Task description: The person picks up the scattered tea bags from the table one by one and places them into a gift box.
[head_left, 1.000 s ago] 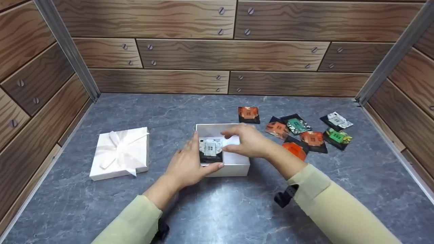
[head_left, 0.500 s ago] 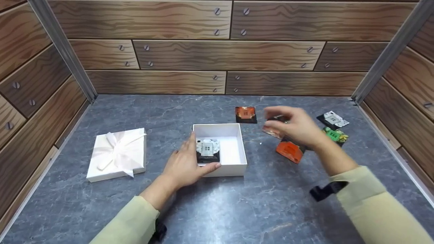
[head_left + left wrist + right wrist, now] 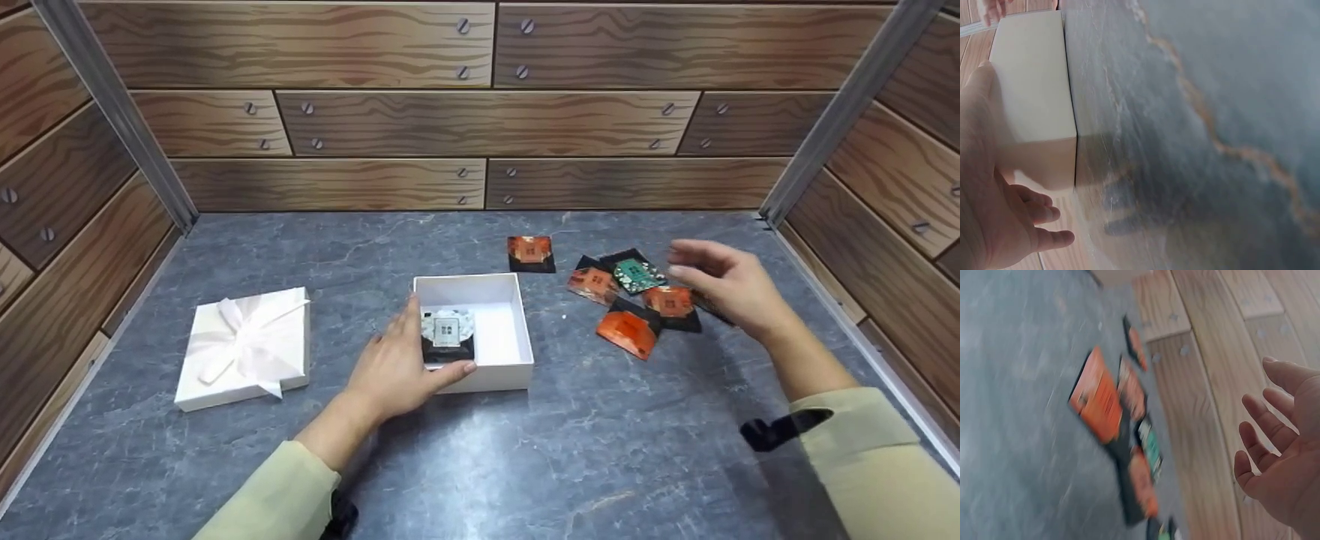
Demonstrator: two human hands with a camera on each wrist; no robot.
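A white open box (image 3: 487, 377) stands mid-table with a black-and-white square packet (image 3: 448, 335) lying in its left part. My left hand (image 3: 396, 367) rests against the box's near-left corner, fingers straight along the left wall and thumb across the front rim. To the right, my right hand (image 3: 739, 292) hovers with fingers loosely bent and nothing held. It hides most of what lies beneath it in the head view. Near it are a green packet (image 3: 636, 271) and a bright orange packet (image 3: 628, 332). Blurred in the right wrist view, several packets (image 3: 1098, 402) lie beside the hand.
A white lid (image 3: 247, 337) with a ribbon bow lies left of the box. One orange-and-black packet (image 3: 531, 253) sits alone behind the box. Other orange packets (image 3: 671, 304) overlap on the right. Wood-patterned walls (image 3: 375, 124) enclose the table at the back and sides.
My right hand has moved from above the box to the right, over the packets' far side. My left hand stays at the box. The whole head view has shifted slightly left.
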